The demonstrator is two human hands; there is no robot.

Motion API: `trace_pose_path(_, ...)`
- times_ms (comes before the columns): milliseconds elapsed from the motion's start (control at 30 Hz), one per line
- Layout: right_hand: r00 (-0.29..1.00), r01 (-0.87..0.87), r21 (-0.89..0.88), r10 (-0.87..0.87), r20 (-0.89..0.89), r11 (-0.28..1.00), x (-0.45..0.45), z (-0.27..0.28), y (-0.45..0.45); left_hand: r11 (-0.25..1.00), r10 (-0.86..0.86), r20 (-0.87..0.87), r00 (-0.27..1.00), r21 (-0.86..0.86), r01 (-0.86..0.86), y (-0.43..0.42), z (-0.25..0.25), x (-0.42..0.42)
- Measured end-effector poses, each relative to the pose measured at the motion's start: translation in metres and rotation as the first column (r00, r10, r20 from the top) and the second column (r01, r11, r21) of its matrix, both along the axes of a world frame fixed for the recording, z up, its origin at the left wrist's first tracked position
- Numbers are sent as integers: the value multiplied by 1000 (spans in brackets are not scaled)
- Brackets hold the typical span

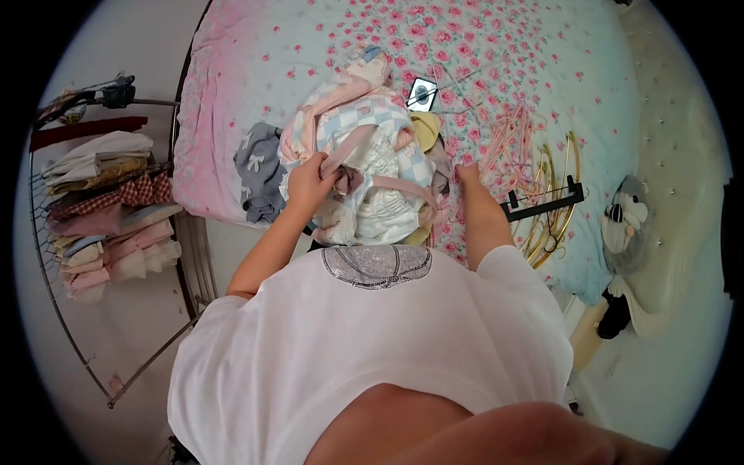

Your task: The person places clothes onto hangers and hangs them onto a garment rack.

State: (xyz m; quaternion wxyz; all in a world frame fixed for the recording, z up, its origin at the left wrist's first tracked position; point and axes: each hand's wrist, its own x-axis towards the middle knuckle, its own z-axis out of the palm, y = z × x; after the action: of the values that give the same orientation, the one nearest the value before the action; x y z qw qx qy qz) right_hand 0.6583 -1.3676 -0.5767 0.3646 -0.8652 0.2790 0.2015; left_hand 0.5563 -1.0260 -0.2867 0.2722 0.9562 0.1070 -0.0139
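Pink-flowered bedspread (480, 46) under piled clothes (364, 118), tufted headboard (668, 116), metal rack (159, 102)

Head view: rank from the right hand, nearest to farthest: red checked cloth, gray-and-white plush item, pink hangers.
From the right hand:
1. Pink hangers: on the bed, just to its right.
2. Gray-and-white plush item: farther right, by the bed's edge.
3. Red checked cloth: far left, on the rack.
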Motion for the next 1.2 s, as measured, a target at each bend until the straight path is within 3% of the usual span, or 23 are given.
trace_pose_path(33, 998, 57, 9, -57, -27, 998, -7, -9, -2, 1000, -7, -12, 1000, -14, 7, -2, 2, 1)
trace_pose_path(133, 998, 17, 61, -20, 53, 998, -15, -25, -7, 999, -29, -37, 999, -35, 27, -6, -1, 8)
trace_pose_path(233, 984, -176, -124, 176, -14, 977, -13, -25, -17, 998, -42, -43, 998, -47, 40, -7, -2, 10)
trace_pose_path(333, 988, -12, 167, -14, 154, 986, -5, -22, -18, 999, -42, -34, 999, -26, 41, -10, -1, 9)
trace_pose_path(367, 983, -58, 153, 30, 181, 986, -6, -20, -20, 999, -42, -31, 999, -16, 41, -11, -2, 7)
trace_pose_path(533, 922, -228, 64, 195, 334, 972, 14, 53, 9, 999, -36, -29, 999, -34, 35, -10, -1, 5)
trace_pose_path(633, 873, -244, 27, 208, 441, 969, 16, 103, 28, 998, -39, -14, 999, -56, 38, -10, 0, 1)
trace_pose_path(733, 894, -164, -98, 189, 406, 982, 18, 146, 34, 998, -36, -7, 999, -49, 35, -7, 1, -2)
trace_pose_path(833, 830, -164, -214, 252, 498, 963, 18, 169, 10, 998, -27, 3, 1000, -58, 27, -7, 5, -5)
trace_pose_path(1033, 904, -346, -240, 391, 174, 907, -5, 197, -26, 995, -18, 41, 999, -97, 21, -5, 7, -14)
trace_pose_path(1067, 904, -389, -181, 412, 110, 903, -9, 176, -33, 994, -11, 37, 999, -104, 15, -5, 7, -15)
trace_pose_path(1100, 900, -427, -119, 434, 45, 896, -16, 140, -43, 995, -10, 43, 999, -95, 14, -4, 5, -17)
trace_pose_path(1133, 908, -407, 66, 411, -75, 911, -22, 131, -44, 996, -10, 49, 999, -86, 15, -2, 3, -19)
trace_pose_path(1167, 894, -348, 224, 394, -211, 910, -29, 123, -46, 997, -11, 53, 999, -75, 15, -1, 2, -20)
trace_pose_path(1200, 839, -162, 457, 366, -403, 875, -38, 123, -43, 996, -14, 57, 998, -82, 18, 0, 2, -21)
